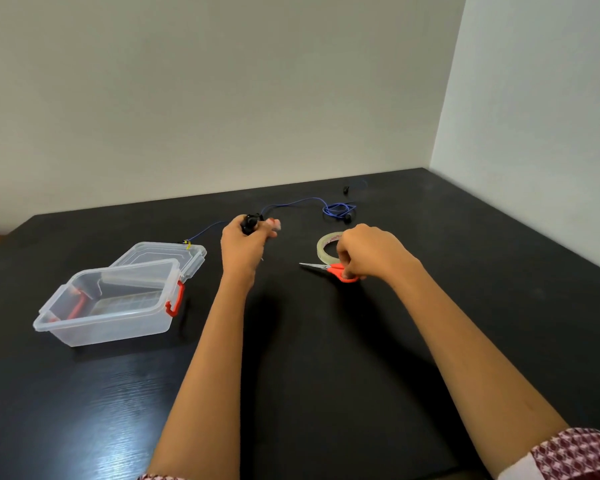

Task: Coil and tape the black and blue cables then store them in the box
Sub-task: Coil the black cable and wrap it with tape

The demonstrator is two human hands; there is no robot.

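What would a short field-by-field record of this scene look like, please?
left hand: grips bundled black cable
right hand: fingers curled on scissors handle
tape: roll on table beside scissors
blue cable: loose on table, beyond hands
box: open, lid behind it, no cable inside

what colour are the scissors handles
Orange-red. The scissors show in the head view, under the right hand.

Your bench (326, 358) is black. Left, a clear box (84, 327) with red latches (174, 304); far, a blue cable (338, 209); right, orange-handled scissors (338, 270); your sleeve (575, 452) is maroon-and-white patterned.
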